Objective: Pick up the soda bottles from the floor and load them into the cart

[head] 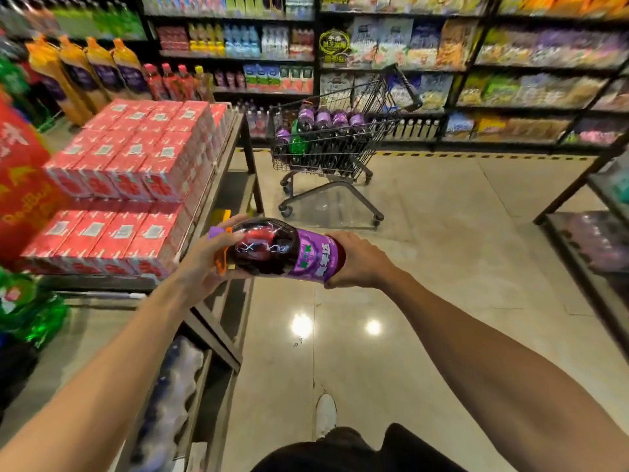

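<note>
In the head view, one soda bottle (279,248) lies sideways in the air between both hands. It is over the floor (442,267), just beside the near corner of the display rack (254,172) that carries the red cartons (136,148). The left hand (204,257) has its fingers curled round the neck end, by the purple cap. The right hand (357,258) is wrapped round the base end, next to the purple label. Neither hand holds anything else.

The cart (340,141) stands ahead on the floor, well apart from the bottle, near the striped line at the floor's far edge. The step in hand looks to be the carry to the cart. To do it well, keep both grips firm, since the bottle looks full. Walk up close to the basket's near rim rather than reaching. Lower the bottle into a gap among those already loaded, not onto their caps. The cart is on wheels, so a knock against its rim could roll it away.

Counted: one bottle is in the hands. In the cart I can make out five purple-labelled bottles (323,119), four of them in a row, and one green bottle (297,144). More may be hidden lower down. No bottle shows on the floor here. The cartons are too blurred to count.
</note>
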Demonstrator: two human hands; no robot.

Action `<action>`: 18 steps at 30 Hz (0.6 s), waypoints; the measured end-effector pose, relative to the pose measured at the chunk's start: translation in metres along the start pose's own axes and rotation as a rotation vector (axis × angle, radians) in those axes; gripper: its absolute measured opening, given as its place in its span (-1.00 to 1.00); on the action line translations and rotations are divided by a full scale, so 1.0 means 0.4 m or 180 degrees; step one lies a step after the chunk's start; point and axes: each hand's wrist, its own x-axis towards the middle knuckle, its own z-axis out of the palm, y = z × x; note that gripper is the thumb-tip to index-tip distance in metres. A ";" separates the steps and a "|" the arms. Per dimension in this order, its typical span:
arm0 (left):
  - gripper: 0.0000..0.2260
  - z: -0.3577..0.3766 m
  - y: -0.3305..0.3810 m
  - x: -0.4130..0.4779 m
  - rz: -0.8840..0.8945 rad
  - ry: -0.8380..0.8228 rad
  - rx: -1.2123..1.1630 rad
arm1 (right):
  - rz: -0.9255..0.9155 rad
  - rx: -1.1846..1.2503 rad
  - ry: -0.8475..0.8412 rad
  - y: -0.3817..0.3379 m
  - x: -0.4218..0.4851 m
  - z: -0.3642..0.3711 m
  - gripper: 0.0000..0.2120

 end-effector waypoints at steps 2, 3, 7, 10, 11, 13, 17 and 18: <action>-0.13 0.015 0.019 0.057 0.0008 0.0037 0.0026 | -0.0026 0.0034 0.0005 0.032 0.041 -0.028 0.00; -0.14 0.021 0.028 0.086 0.0007 0.0060 0.0051 | -0.0044 0.0047 0.0029 0.046 0.063 -0.041 -0.01; -0.15 0.042 0.055 0.194 0.0013 0.0097 0.0163 | -0.0049 0.0035 0.0032 0.110 0.140 -0.090 -0.02; -0.15 0.056 0.065 0.266 0.0049 -0.0018 0.0156 | -0.0027 0.0044 0.0035 0.154 0.192 -0.119 0.01; -0.16 0.061 0.069 0.289 0.0051 -0.0027 0.0149 | -0.0008 0.0046 0.0026 0.167 0.210 -0.128 0.03; -0.19 0.069 0.081 0.341 0.0043 -0.0005 0.0154 | 0.0009 0.0059 0.0006 0.194 0.249 -0.143 0.04; -0.28 0.058 0.101 0.459 -0.0017 -0.0029 0.0126 | 0.0055 0.0061 -0.0014 0.236 0.344 -0.170 0.03; -0.28 0.051 0.107 0.492 -0.0038 -0.0036 0.0107 | 0.0065 0.0059 -0.0032 0.245 0.371 -0.177 0.03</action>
